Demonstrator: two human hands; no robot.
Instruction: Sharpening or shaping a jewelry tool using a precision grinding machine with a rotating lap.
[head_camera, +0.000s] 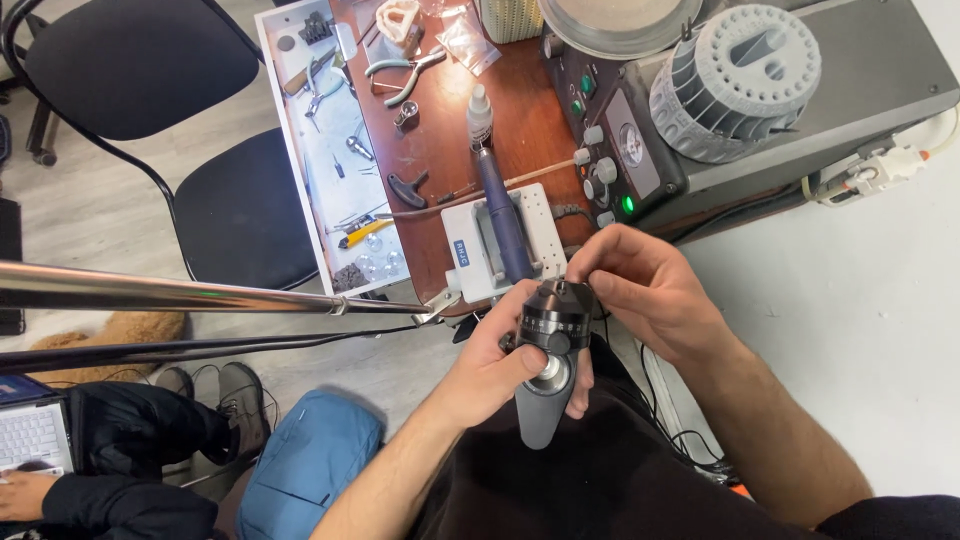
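Head view: both hands' fingers clamp black tool (553, 345); rotary handpiece (503, 215), pliers (405, 80) behind.

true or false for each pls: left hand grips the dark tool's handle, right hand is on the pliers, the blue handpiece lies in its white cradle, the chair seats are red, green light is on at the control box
1. The left hand grips the handle of the dark handheld tool. True.
2. The right hand is on the pliers. False: its fingertips are at the top of the dark tool's round head; the pliers lie untouched on the bench.
3. The blue handpiece lies in its white cradle. True.
4. The chair seats are red. False: they are black.
5. A green light glows on the control box. True.
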